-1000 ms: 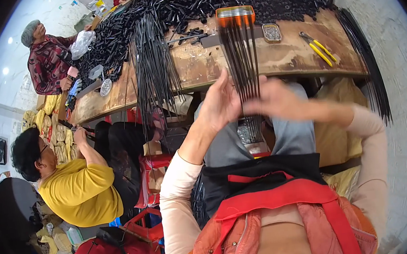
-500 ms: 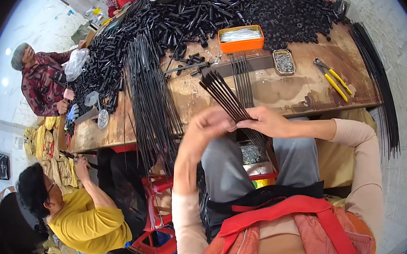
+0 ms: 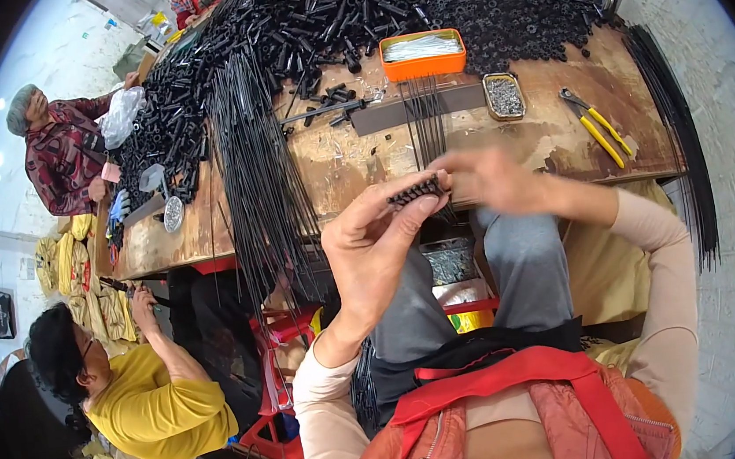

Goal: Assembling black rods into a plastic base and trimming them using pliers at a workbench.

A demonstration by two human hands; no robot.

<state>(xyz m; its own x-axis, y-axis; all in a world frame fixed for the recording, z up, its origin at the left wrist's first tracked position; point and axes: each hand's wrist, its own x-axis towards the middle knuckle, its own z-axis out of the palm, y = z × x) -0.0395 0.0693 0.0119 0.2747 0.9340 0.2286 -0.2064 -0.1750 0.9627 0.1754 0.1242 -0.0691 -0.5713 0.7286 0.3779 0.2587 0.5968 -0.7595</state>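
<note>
My left hand is closed round a bundle of thin black rods, whose ends, lined up in rows, show between thumb and fingers. Beside it, my right hand is smeared by motion, its fingertips close to the bundle. Whether those fingers grip anything is hidden by the blur. Just beyond both hands, several more black rods lie over a dark flat bar on the worn wooden table.
An orange box of white strips, a small tin of metal bits and yellow-handled pliers lie on the table. A heap of black parts covers its far side. Long rods hang over the front edge. A person in yellow sits at left.
The rod bundle has swung from slanting away to pointing end-on. My left hand has turned and now grips it; my right hand has come away from it toward the right.
</note>
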